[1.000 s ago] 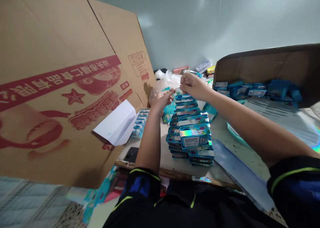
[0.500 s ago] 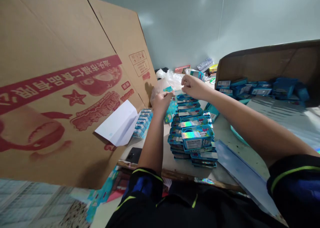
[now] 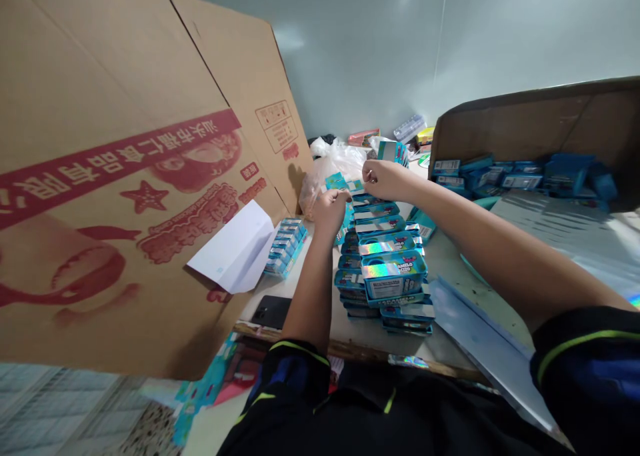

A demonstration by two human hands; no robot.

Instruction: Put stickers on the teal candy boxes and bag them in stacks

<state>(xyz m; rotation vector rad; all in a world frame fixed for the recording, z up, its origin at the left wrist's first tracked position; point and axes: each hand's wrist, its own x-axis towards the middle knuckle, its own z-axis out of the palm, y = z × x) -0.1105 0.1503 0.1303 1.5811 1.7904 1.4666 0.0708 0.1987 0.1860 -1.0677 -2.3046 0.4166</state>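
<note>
Small blue candy boxes (image 3: 393, 276) with shiny silver bands stand in a long stacked row on the table in front of me. At the far end of that row, my left hand (image 3: 330, 208) is closed, thumb against fingers, beside a flat blue carton piece (image 3: 334, 181). My right hand (image 3: 381, 179) is closed too, fingertips curled together just above the farthest boxes. Whatever either hand pinches is too small or hidden to make out. A gap separates the two hands.
A big cardboard carton (image 3: 200, 76) fills the left. White folded paper (image 3: 233, 246), a wrapped pack of blue boxes (image 3: 285, 246) and a dark phone (image 3: 271, 311) lie nearby. Behind is a clear plastic bag (image 3: 335, 159). An open carton (image 3: 530, 123) on the right holds blue boxes.
My left hand has turned and dropped slightly lower, near the flat carton piece. My right hand has moved slightly lower and stays closed. The stacked boxes stand as before.
</note>
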